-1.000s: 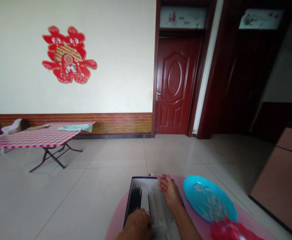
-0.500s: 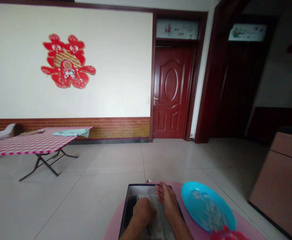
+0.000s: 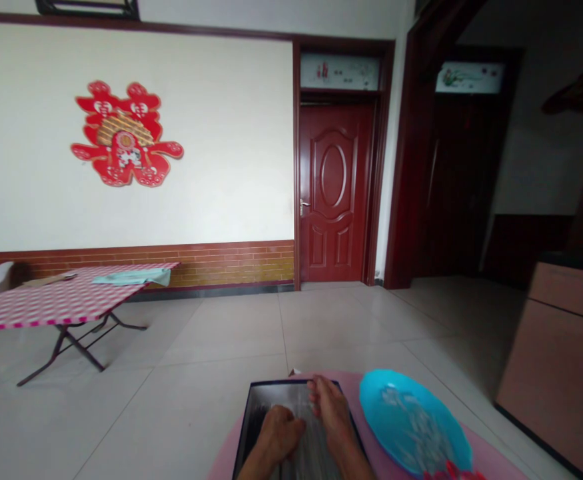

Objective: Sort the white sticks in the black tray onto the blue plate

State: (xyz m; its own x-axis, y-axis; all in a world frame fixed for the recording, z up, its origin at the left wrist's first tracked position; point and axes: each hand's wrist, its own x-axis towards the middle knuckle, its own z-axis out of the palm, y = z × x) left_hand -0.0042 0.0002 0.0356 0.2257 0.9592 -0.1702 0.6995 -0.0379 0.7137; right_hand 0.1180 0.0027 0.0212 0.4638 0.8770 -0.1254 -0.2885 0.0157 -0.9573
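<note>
A shallow box (image 3: 248, 420) with a dark rim and a pale inside lies low in the view. Thin, clear-looking strips (image 3: 316, 457) fill its middle and right, and a darker area shows at its left. My left hand (image 3: 278, 437) is inside the box over the strips, its fingers curled closed; what they hold is hidden. Near the far right corner of the box is my right hand (image 3: 334, 415), palm turned left, with fingers bent and pressed together. Anything in its grip is too small to make out. Right of the box, a blue plate (image 3: 378, 400) carries several small clear pieces.
Box and plate rest on a round pink tabletop (image 3: 356, 383). Something red (image 3: 454, 472) lies at the plate's near edge. A folding table (image 3: 36, 303) with a checked cloth stands left, a brown cabinet (image 3: 561, 360) right. Beyond the tiled floor (image 3: 211, 393) is a red door (image 3: 336, 193).
The camera view has tilted up and turned slightly right. My left hand's thumb side now shows more to the right over the strips. My right hand stays by the far right corner of the box.
</note>
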